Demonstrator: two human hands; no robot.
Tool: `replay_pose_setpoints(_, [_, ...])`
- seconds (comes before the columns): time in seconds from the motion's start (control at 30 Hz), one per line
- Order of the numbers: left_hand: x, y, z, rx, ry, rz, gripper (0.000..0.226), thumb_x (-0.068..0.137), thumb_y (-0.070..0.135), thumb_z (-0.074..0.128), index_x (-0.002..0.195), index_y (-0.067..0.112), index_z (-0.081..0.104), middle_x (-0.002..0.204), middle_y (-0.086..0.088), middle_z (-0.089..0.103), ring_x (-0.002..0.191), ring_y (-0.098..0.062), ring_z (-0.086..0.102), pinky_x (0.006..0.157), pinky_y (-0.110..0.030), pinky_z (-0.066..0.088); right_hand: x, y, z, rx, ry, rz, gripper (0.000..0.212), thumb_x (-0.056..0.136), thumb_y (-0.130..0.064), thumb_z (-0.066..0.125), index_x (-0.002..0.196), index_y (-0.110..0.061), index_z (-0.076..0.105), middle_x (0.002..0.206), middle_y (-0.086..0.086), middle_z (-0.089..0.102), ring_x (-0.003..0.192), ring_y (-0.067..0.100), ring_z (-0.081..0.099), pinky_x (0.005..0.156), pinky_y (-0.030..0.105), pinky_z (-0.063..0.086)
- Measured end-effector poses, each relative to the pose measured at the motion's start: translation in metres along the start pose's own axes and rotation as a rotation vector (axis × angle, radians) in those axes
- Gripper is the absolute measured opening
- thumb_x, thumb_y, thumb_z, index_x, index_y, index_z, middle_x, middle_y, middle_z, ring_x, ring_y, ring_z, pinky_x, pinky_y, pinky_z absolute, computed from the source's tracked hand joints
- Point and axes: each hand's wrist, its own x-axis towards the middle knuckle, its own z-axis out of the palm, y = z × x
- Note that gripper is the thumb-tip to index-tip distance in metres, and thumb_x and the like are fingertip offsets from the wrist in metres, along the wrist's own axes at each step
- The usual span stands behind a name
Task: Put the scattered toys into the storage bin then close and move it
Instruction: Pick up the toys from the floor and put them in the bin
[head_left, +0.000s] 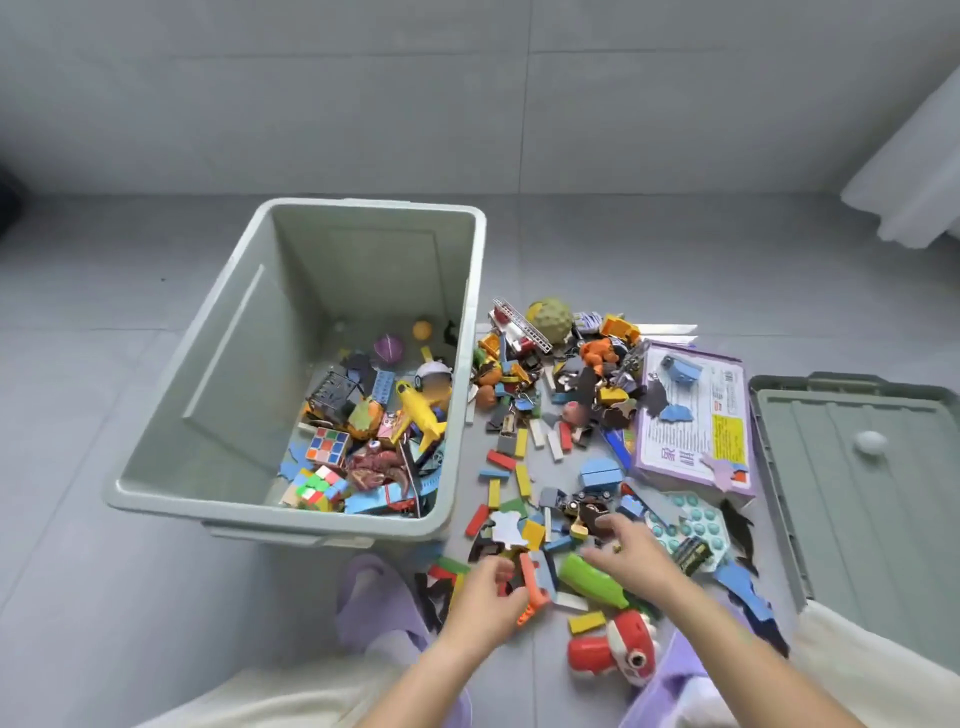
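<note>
Your left hand (488, 597) is curled around an orange plastic toy piece (532, 587) at the near end of the toy scatter, fingers closed on it. Your right hand (631, 551) reaches over the pile with fingers spread loosely; it is blurred, so you cannot tell whether it holds anything.

The open grey-green plastic storage bin (218, 395) stands on the grey tiled floor (104, 597) to the left of the pile, its right wall touching the nearest pieces. Inside lie two colourful puzzle cubes (327, 447), a yellow toy aeroplane (421, 415) and other mixed toys, heaped toward its right side.

Around your hands lie many small coloured wooden blocks (498, 460), too many to count, a green plastic tube-shaped toy (592, 579) just under your right wrist, and a red-and-white toy camera (618, 642) nearer you. Farther off sit a yellow-green spiky ball (550, 317), a toy fire engine with a ladder (519, 327) and one purple flat cardboard box (696, 421). The single matching grey-green lid (872, 493) lies flat at the right, a small white ball (870, 441) on it.

A pale grey wall (467, 93) closes the far side, and white fabric (914, 182) hangs in at the upper right corner.
</note>
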Motion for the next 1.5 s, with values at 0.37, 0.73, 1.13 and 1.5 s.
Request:
replay_pose_setpoints(0.37, [0.077, -0.088, 0.022, 0.022, 0.234, -0.566, 0.092, 0.073, 0.047, 0.069, 0.148, 0.029, 0.018, 0.144, -0.017, 0.032, 0.133, -0.031, 0.031, 0.109, -0.038, 0.034, 0.034, 0.023, 0.118, 0.103, -0.197, 0.156, 0.088, 0.072, -0.04, 0.074, 0.143, -0.031, 0.023, 0.125, 0.011, 0.045, 0.119, 0.026, 0.046, 0.087, 0.031, 0.039])
replay_pose_setpoints(0.73, [0.107, -0.083, 0.026, 0.05, 0.37, -0.584, 0.08, 0.078, 0.06, 0.062, 0.143, 0.022, 0.035, 0.147, -0.01, 0.037, 0.138, -0.029, 0.03, 0.112, -0.038, 0.025, 0.064, -0.006, 0.167, 0.43, 0.094, 0.5, 0.077, 0.076, -0.047, 0.071, 0.138, -0.027, 0.029, 0.122, 0.028, 0.047, 0.109, 0.032, 0.042, 0.093, 0.037, 0.041])
replay_pose_setpoints(1.13, [0.125, -0.053, 0.046, -0.656, 0.146, -0.462, 0.032, 0.084, 0.026, 0.062, 0.113, 0.033, 0.05, 0.105, 0.0, 0.06, 0.085, -0.025, 0.064, 0.063, -0.029, 0.051, 0.077, 0.026, 0.149, 0.75, -0.062, 0.291, 0.035, 0.063, -0.05, 0.072, 0.096, -0.047, 0.059, 0.103, 0.01, 0.066, 0.09, 0.031, 0.067, 0.077, 0.061, 0.054])
replay_pose_setpoints(1.5, [0.079, 0.066, 0.026, -0.89, 0.015, -0.088, 0.032, 0.081, 0.025, 0.066, 0.106, 0.042, 0.054, 0.118, -0.012, 0.062, 0.094, -0.027, 0.062, 0.06, -0.031, 0.051, 0.015, -0.032, 0.007, 0.883, 0.067, -0.067, 0.036, 0.084, -0.017, 0.067, 0.118, -0.022, 0.057, 0.116, 0.011, 0.065, 0.096, 0.026, 0.066, 0.083, 0.047, 0.056])
